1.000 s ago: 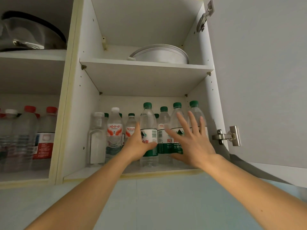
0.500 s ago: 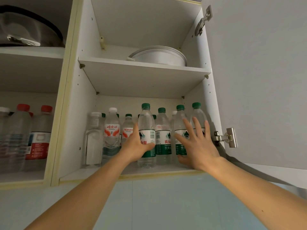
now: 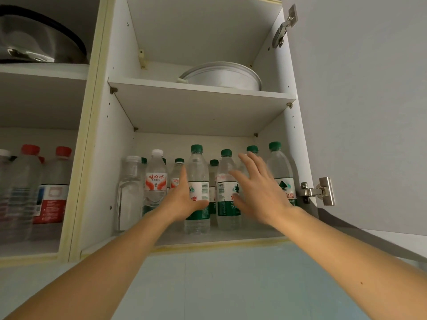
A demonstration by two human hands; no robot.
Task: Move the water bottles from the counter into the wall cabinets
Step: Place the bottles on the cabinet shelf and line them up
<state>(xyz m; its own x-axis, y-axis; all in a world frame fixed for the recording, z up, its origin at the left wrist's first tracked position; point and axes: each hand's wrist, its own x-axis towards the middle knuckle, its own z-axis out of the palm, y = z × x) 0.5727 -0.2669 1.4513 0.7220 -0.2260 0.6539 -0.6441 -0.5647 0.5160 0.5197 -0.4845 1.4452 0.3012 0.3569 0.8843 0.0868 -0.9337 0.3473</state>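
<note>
Wall cabinet [image 3: 97, 181] w/ open door, lower shelf already packed w/ water bottles [image 3: 154, 188]. Left hand [image 3: 184, 197] wraps a green-cap bottle [image 3: 197, 179] mid-shelf; right hand [image 3: 258, 192] spread flat beside it. Worktop not in view, so can't tell what's left, prob near done.

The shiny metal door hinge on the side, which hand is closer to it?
Right. The right hand is spread in front of the green-capped bottles, just left of the shiny metal door hinge. The left hand is farther left, around a green-labelled clear plastic bottle.
</note>
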